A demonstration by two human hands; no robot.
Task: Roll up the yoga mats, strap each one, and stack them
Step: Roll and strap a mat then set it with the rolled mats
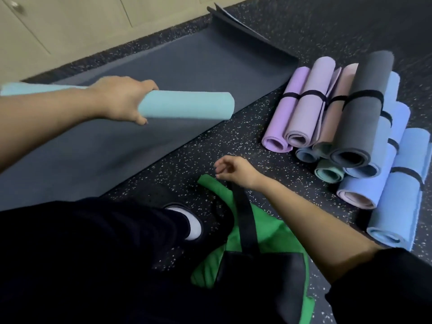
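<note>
My left hand (121,99) grips a rolled light teal mat (187,105) around its middle and holds it in the air over a dark grey mat (177,66) that lies flat on the floor. No strap shows on the teal roll. My right hand (233,170) hovers with loosely curled fingers over a green bag (264,232). The upper end of the bag's black strap (244,218) disappears under that hand, and nothing shows between the fingers. A stack of rolled mats (360,127) in purple, pink, grey, blue and teal lies to the right, most of them bound with black straps.
The far end of the flat grey mat curls up (233,22) near the pale cabinets (70,19). My dark trouser leg and a black shoe with a white sock (194,225) fill the lower left. Speckled black floor (222,136) separates the flat mat from the stack.
</note>
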